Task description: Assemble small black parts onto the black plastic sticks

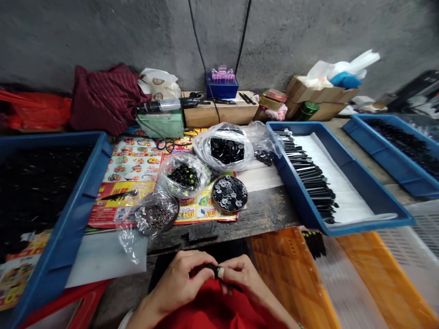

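Observation:
In front of my red clothing, both hands are together below the table's front edge. My left hand [183, 276] pinches a small dark part [215, 270] between thumb and fingers. My right hand [242, 274] grips the same part from the other side; its full shape is hidden by my fingers. Nearest on the table are a round dish of small metal screws [159, 215] with plastic film around it and a round container of flat black discs [229, 193]. Behind them stand a plastic-lined bowl of black and yellow-green pieces [185, 176] and a larger one of black pieces [227, 150].
At right, a blue tray [363, 176] holds a row of slim black parts [310, 176]. Another blue tray [85, 183] with dark pieces stands at left. An electric screwdriver [164, 106] and scissors [166, 145] lie behind. Orange crates [288, 274] are below right.

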Action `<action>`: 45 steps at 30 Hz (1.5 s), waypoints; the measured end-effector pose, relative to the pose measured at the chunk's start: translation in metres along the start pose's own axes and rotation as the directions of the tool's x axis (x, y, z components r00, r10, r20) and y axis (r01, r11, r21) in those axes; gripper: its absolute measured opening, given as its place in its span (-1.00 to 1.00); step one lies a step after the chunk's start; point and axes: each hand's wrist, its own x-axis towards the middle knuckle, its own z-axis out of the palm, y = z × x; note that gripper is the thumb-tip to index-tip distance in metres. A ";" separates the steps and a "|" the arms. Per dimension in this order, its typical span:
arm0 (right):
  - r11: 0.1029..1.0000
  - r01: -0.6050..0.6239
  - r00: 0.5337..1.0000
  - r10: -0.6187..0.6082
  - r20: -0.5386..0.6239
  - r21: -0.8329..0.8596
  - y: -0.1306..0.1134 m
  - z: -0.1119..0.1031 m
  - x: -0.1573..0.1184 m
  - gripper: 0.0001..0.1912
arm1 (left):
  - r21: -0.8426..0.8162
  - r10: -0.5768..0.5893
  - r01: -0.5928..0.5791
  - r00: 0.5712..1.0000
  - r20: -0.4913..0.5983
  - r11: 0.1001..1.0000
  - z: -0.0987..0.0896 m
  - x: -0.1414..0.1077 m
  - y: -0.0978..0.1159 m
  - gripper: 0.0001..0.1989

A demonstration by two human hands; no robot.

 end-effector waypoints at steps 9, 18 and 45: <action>0.985 0.153 0.976 -0.164 -0.141 -0.082 -0.004 -0.008 0.000 -0.48 | -0.253 -0.197 0.209 0.978 0.073 0.945 0.013 0.003 -0.013 -0.74; 0.927 0.224 0.947 -0.280 -0.157 -0.302 0.007 0.012 -0.002 -0.52 | -0.342 -0.274 0.231 0.958 -0.082 0.911 0.027 0.006 -0.009 -0.90; -0.510 0.342 0.579 -0.547 0.605 -0.789 -0.151 0.018 0.145 -0.84 | -0.792 -0.466 0.120 0.856 -0.222 0.598 -0.024 -0.012 -0.021 -0.46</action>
